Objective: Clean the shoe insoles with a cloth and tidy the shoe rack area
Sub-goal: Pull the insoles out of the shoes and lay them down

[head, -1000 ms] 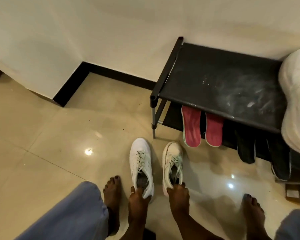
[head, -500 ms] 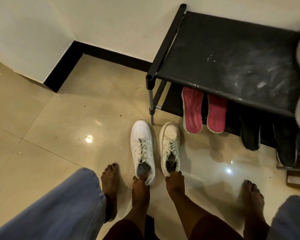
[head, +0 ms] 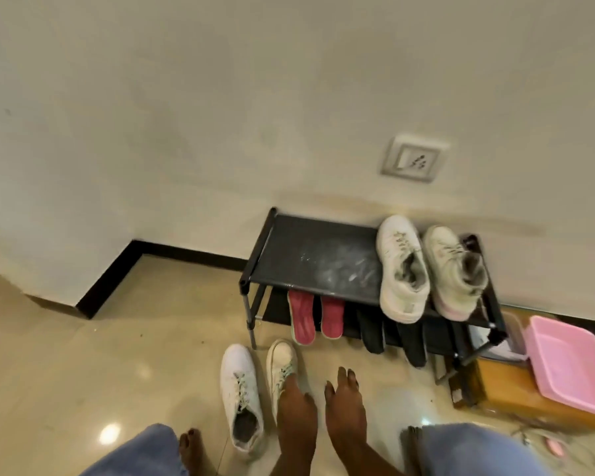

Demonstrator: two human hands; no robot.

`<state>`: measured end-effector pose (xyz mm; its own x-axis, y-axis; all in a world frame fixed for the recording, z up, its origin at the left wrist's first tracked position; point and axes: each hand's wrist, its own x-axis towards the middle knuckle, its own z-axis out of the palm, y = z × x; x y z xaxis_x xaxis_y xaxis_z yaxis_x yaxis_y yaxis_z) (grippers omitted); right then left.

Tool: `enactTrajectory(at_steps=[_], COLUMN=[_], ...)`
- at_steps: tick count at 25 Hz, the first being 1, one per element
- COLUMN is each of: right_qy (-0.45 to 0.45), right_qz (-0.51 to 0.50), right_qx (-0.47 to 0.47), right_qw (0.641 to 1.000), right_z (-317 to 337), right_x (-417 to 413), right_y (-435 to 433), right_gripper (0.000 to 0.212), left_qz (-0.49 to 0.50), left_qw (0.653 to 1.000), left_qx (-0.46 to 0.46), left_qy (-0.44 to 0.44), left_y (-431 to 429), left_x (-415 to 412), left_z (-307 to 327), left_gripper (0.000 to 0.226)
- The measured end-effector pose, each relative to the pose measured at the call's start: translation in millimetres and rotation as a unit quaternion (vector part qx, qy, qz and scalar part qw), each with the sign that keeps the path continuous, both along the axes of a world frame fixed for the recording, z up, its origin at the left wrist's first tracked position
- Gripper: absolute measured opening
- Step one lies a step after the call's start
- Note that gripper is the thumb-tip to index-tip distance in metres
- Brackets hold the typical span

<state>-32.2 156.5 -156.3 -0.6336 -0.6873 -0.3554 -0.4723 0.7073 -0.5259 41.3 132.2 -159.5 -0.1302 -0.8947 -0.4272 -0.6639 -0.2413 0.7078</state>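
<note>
Two white sneakers stand side by side on the floor in front of the black shoe rack [head: 310, 259]: the left sneaker [head: 240, 389] and the right sneaker [head: 281, 360]. My left hand [head: 294, 407] hovers over the right sneaker's heel, fingers relaxed, holding nothing. My right hand [head: 346, 396] hangs just to its right, fingers straight and empty. Two pink insoles [head: 302, 317] [head: 332, 317] and dark insoles [head: 371, 333] lean against the rack's lower shelf. No cloth is in view.
Two more white sneakers [head: 401, 269] [head: 455, 269] sit on the rack's dusty top. A pink tray [head: 571, 362] rests on an orange box [head: 498, 389] at the right. A wall socket [head: 414, 163] is above. My bare foot [head: 189, 448] and jeans frame the bottom.
Both hands have let go of the floor sneakers' heels and lifted away. The camera has tilted up and back, showing the whole rack, the wall and the pink tray.
</note>
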Motion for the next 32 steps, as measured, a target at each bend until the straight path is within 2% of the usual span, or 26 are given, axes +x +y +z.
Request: enactTrajectory(at_steps=[1, 4, 6, 9, 13, 16, 18, 21, 24, 28, 32], right_qy=[0.036, 0.150, 0.187, 0.179, 0.138, 0.100, 0.126, 0.171, 0.184, 0.178, 0.179], right_qz=[-0.014, -0.053, -0.104, -0.133, -0.161, -0.176, -0.157, -0.143, -0.174, -0.173, -0.163], right_qx=[-0.004, -0.077, -0.118, -0.088, -0.083, -0.056, -0.053, -0.089, -0.114, -0.150, -0.168], right_qw=[0.999, 0.984, 0.970, 0.971, 0.974, 0.978, 0.978, 0.971, 0.961, 0.957, 0.956], right_z=[16.5, 49.6, 63.4, 87.3, 103.1, 94.6, 87.7, 85.4, 84.7, 74.9, 62.3], right_x=[-14.3, -66.1, -103.0, -160.5, -221.2, -248.5, -260.8, -261.5, -239.6, -192.7, -132.3], right_y=[3.7, 8.7, 10.4, 7.7, -10.4, -20.5, -24.7, -25.9, -13.0, 31.3, 83.5], right_gripper=[0.048, 0.053, 0.058, 0.059, 0.063, 0.055, 0.043, 0.028, 0.025, 0.023, 0.024], left_qz=[-0.009, -0.072, -0.116, -0.192, -0.251, -0.241, -0.220, -0.205, -0.209, -0.217, -0.235], left_qw=[0.999, 0.990, 0.980, 0.960, 0.955, 0.956, 0.960, 0.954, 0.945, 0.945, 0.942], left_qx=[-0.019, -0.116, -0.156, -0.196, -0.156, -0.160, -0.168, -0.218, -0.250, -0.245, -0.238], left_qy=[0.028, 0.030, 0.052, 0.046, -0.022, -0.058, -0.041, -0.016, -0.023, -0.004, 0.017], left_y=[-0.9, -9.2, -16.4, -31.5, -49.4, -52.6, -53.3, -50.5, -39.2, -3.0, 42.3], left_x=[-18.1, -76.6, -109.6, -153.5, -199.2, -216.5, -221.6, -220.3, -204.9, -155.7, -97.6], left_z=[21.0, 70.7, 96.0, 114.7, 109.7, 92.5, 80.9, 75.6, 73.2, 69.4, 64.1], left_gripper=[0.041, 0.048, 0.052, 0.058, 0.073, 0.065, 0.053, 0.037, 0.038, 0.039, 0.030])
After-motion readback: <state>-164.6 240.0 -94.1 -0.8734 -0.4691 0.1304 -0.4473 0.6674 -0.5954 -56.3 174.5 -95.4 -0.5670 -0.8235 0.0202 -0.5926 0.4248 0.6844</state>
